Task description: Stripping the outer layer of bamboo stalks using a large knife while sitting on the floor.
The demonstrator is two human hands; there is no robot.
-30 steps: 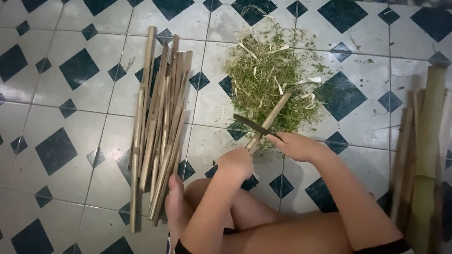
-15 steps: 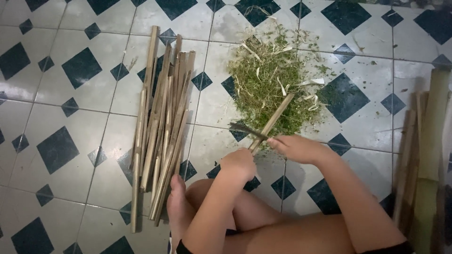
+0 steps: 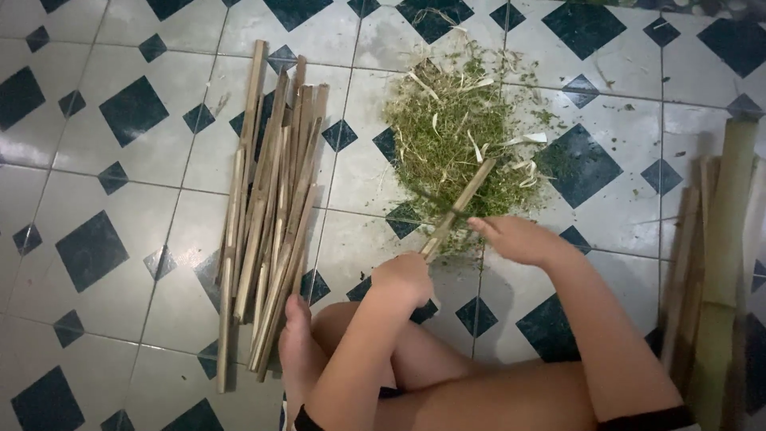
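Seated stripping of a bamboo strip over a heap of shavings, tiled floor.

Left hand [image 3: 404,277] was closed in a fist round the near end of one bamboo strip [image 3: 457,208], which slanted up and away over the edge of the green shavings pile [image 3: 459,148]. Right hand [image 3: 517,238] lay just beside the strip; a thin dark blade [image 3: 424,196] appeared to cross the strip there, but whether those fingers were clamped on its handle could not be told through the blur. Finished strips [image 3: 271,203] lay bundled to the left, thicker bamboo lengths [image 3: 718,255] to the right, a bare foot [image 3: 299,351] touching the bundle's near end. Judged risks: the blade skidding along the hard cane toward the gripping fist or the bare legs beneath; splinters in the palm; loose shavings making the tile [image 3: 88,183] slippery.
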